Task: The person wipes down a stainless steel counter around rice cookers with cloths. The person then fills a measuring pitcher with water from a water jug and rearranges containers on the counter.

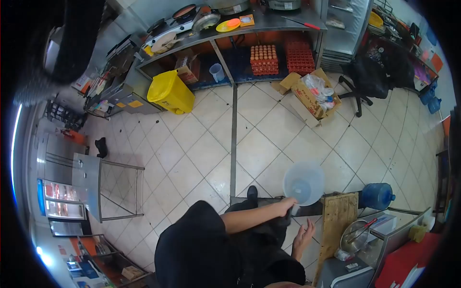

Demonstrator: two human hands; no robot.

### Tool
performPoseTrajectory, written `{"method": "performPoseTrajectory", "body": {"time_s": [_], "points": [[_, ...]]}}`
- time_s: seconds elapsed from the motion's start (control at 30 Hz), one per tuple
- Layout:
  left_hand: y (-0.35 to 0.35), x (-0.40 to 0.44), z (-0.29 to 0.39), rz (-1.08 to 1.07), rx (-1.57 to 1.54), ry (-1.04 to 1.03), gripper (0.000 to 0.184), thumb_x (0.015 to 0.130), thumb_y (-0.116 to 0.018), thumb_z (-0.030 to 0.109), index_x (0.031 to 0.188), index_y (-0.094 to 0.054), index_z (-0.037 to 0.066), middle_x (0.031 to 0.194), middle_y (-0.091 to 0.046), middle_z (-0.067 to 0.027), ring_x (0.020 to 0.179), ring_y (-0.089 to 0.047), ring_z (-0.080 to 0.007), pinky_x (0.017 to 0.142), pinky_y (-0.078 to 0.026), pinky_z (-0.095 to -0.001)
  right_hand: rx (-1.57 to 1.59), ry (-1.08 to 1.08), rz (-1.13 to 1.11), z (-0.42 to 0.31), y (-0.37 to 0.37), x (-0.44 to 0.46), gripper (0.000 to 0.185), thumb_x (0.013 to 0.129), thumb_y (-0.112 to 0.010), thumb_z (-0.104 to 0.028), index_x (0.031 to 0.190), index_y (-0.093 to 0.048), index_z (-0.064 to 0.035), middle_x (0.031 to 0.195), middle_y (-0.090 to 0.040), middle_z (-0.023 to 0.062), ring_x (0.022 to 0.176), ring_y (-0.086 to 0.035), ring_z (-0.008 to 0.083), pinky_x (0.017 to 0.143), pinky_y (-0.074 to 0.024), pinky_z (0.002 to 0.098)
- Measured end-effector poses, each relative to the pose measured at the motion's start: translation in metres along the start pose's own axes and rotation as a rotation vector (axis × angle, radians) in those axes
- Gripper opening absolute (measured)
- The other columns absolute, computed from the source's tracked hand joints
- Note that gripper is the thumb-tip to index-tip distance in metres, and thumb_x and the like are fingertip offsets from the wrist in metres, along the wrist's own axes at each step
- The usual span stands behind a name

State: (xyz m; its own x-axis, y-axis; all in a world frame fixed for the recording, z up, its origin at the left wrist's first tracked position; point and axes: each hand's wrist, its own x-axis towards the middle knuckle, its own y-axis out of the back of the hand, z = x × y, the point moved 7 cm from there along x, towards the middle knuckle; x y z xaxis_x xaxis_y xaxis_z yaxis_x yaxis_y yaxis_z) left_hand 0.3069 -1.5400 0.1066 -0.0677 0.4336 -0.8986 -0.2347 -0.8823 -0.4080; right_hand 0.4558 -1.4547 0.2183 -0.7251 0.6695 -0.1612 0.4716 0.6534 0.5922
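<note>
My left hand [287, 207] reaches out to the right with its fingers wrapped round the handle of a translucent plastic jug [309, 175]. The jug is held above the tiled floor, and its wide mouth faces the camera. Whether any liquid is inside, I cannot tell. Below it in the view, my right hand [302, 237] is raised with fingers apart and nothing in it. Beside that hand is a wooden board [336, 225]. A blue water bottle [378, 196] lies on its side just past the board.
A metal bowl [354, 236] with a red-handled utensil stands at the lower right. Across the floor are a yellow bin [171, 92], a cardboard box [307, 98] with plastic bags and an office chair [367, 79]. Stacked egg trays [264, 60] sit under the steel counter [269, 31]. A metal table [89, 187] stands left.
</note>
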Motion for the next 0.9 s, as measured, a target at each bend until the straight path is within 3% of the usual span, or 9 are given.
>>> {"method": "performPoseTrajectory", "body": {"time_s": [0.13,0.2,0.23,0.3,0.37,0.43,0.57,0.8,0.9], "points": [[0.068,0.065,0.042,0.058,0.217,-0.17,0.025,0.088,-0.057,0.018,0.102,-0.068,0.002,0.092,-0.07,-0.0099,0.084,-0.064,-0.0202,0.072,-0.051,-0.0347,0.086,-0.194,-0.073,0.142,-0.05,0.061,0.06,0.09,-0.066,-0.023,0.139,-0.045,0.0054,0.134,-0.052,0.0255,0.123,-0.052,0.038,0.106,-0.0379,0.0459],[0.115,0.103,0.049,0.228,0.197,-0.044,0.023,0.088,-0.059,0.015,0.105,-0.067,0.001,0.094,-0.07,-0.0104,0.091,-0.065,-0.0221,0.075,-0.052,-0.0376,0.055,-0.142,-0.08,0.215,-0.098,0.115,0.076,0.084,-0.075,-0.025,0.142,-0.04,0.0069,0.138,-0.049,0.0288,0.128,-0.048,0.0415,0.108,-0.0373,0.0472],[0.127,0.105,0.058,0.334,0.049,-0.055,0.029,0.09,-0.064,0.019,0.112,-0.065,0.0,0.102,-0.068,-0.0115,0.094,-0.065,-0.0235,0.077,-0.053,-0.0383,0.015,-0.129,-0.03,0.234,-0.109,0.135,0.084,0.081,-0.079,-0.028,0.145,-0.037,0.0054,0.136,-0.05,0.0294,0.128,-0.048,0.0424,0.108,-0.0379,0.0479],[0.173,0.148,0.079,0.568,0.264,-0.022,0.038,0.09,-0.068,0.025,0.122,-0.063,0.006,0.116,-0.064,-0.0134,0.106,-0.061,-0.0248,0.088,-0.049,-0.0385,-0.031,-0.161,-0.012,0.284,-0.134,0.175,0.104,0.07,-0.086,-0.031,0.15,-0.027,-0.0004,0.138,-0.047,0.0289,0.128,-0.045,0.0434,0.107,-0.0373,0.0488],[0.206,0.2,0.096,0.521,0.291,-0.035,0.035,0.087,-0.069,0.025,0.118,-0.065,0.008,0.11,-0.063,-0.011,0.1,-0.061,-0.0239,0.086,-0.051,-0.0414,-0.13,-0.183,-0.006,0.334,-0.159,0.205,0.116,0.062,-0.09,-0.032,0.153,-0.023,-0.008,0.147,-0.038,0.0271,0.136,-0.034,0.0472,0.112,-0.0324,0.0515],[0.244,0.272,0.095,0.249,0.021,0.01,0.019,0.087,-0.064,0.02,0.099,-0.064,0.005,0.092,-0.066,-0.0088,0.085,-0.065,-0.0269,0.07,-0.055,-0.0422,-0.303,-0.163,-0.13,0.328,-0.165,0.239,0.113,0.06,-0.091,-0.033,0.153,-0.029,-0.0143,0.15,-0.036,0.0235,0.137,-0.033,0.0477,0.112,-0.0307,0.0539],[0.341,0.38,0.081,0.207,0.064,0.101,0.02,0.086,-0.064,0.017,0.101,-0.064,0.003,0.09,-0.066,-0.0088,0.08,-0.064,-0.0256,0.068,-0.052,-0.0395,-0.205,0.119,-0.243,0.323,-0.192,0.291,0.091,0.062,-0.09,-0.032,0.141,-0.047,-0.0145,0.15,-0.041,0.0175,0.142,-0.029,0.0446,0.115,-0.027,0.0531],[0.365,0.385,0.158,0.516,0.502,-0.19,0.022,0.085,-0.065,0.016,0.098,-0.069,-0.003,0.086,-0.068,-0.0109,0.082,-0.063,-0.0205,0.079,-0.046,-0.034,-0.26,0.125,-0.303,0.294,-0.249,0.293,0.054,0.061,-0.09,-0.026,0.105,-0.063,-0.0094,0.134,-0.06,0.0115,0.142,-0.036,0.0404,0.116,-0.0215,0.0574],[0.388,0.398,0.17,0.556,0.698,-0.218,0.032,0.083,-0.064,0.018,0.098,-0.069,-0.01,0.087,-0.072,-0.0152,0.079,-0.067,-0.0245,0.075,-0.049,-0.0368,-0.253,0.231,-0.466,0.247,-0.297,0.31,0.05,0.063,-0.089,-0.023,0.104,-0.064,-0.0116,0.134,-0.06,0.0103,0.143,-0.033,0.0411,0.116,-0.02,0.06]]}}
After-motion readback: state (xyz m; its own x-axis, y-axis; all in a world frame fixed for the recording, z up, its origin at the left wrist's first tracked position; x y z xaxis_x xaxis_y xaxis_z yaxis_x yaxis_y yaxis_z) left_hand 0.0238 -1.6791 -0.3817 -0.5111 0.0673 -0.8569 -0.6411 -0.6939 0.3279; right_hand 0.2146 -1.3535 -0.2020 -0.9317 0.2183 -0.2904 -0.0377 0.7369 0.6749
